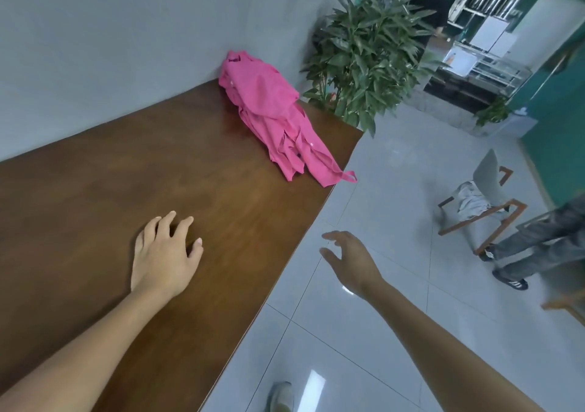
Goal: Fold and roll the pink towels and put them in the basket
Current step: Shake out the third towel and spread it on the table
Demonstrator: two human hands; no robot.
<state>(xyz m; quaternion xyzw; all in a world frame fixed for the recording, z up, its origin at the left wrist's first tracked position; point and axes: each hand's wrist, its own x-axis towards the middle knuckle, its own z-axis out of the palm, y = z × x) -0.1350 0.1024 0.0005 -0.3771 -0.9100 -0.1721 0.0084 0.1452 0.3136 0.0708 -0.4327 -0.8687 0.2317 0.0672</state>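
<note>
Bare forearms enter from the two bottom corners. Left hand (164, 253) is palm down over the dark brown polished wooden table (95, 196), lower centre-left. Its fingers are spread and slightly bent and hold nothing. Cannot tell whether the tips touch the wood. Right hand (351, 259) hangs off the table, over the floor at lower centre-right, thumb and fingers apart and loosely curved, nothing between them. Pale shoe (281, 397) at bottom edge, on the tiles.

Crumpled heap of bright pink towels (272, 114) sits on the far end of the table, upper centre, well apart from both hands. It is unfolded and heavily creased, tall where it leans at the wall and tapering toward the table's right edge. One narrow loop of fabric overhangs that edge.

The right edge runs diagonally from bottom centre up to a corner at centre-right. A broad stretch of wood lies between left hand and heap. The table's far long side meets the plain pale grey wall (110, 32).

Glossy pale grey floor tiles (395, 196) fill the right, with light reflections. Leafy green potted plant (364, 54) stands past the far corner. Grey chair with wooden frame (487, 177) is at right, pale cloth on its seat. Someone's legs in grey trousers (538, 237) are at the right edge. Person in black (435, 6) stands in the green-walled room at upper right.
</note>
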